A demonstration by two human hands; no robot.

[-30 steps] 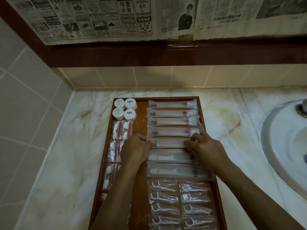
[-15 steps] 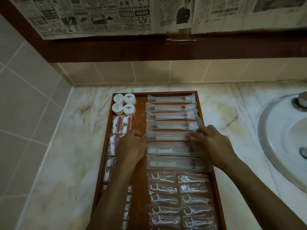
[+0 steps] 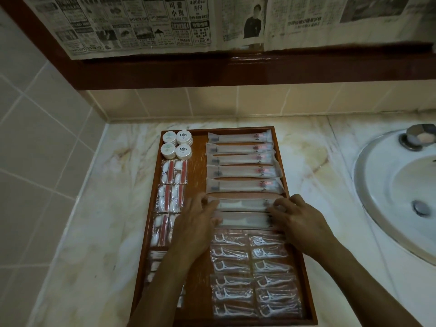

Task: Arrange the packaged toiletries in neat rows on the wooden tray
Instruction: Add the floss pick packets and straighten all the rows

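Observation:
A wooden tray lies on the marble counter. On its right side, several long toothbrush packets lie in a row, one above the other. Below them lie two long white packets. My left hand touches their left ends and my right hand touches their right ends, fingers laid on the wrappers. Clear packets of floss picks fill the near right in two columns. Small round tins and cotton-swab packets run down the left side, partly hidden by my left forearm.
A white sink with a metal tap sits to the right of the tray. A tiled wall closes the left side. Behind the counter, a dark wooden frame carries taped newspaper.
Both hands have slid toward me, from the fifth long packet down to the two white packets below it. The view has tilted a little.

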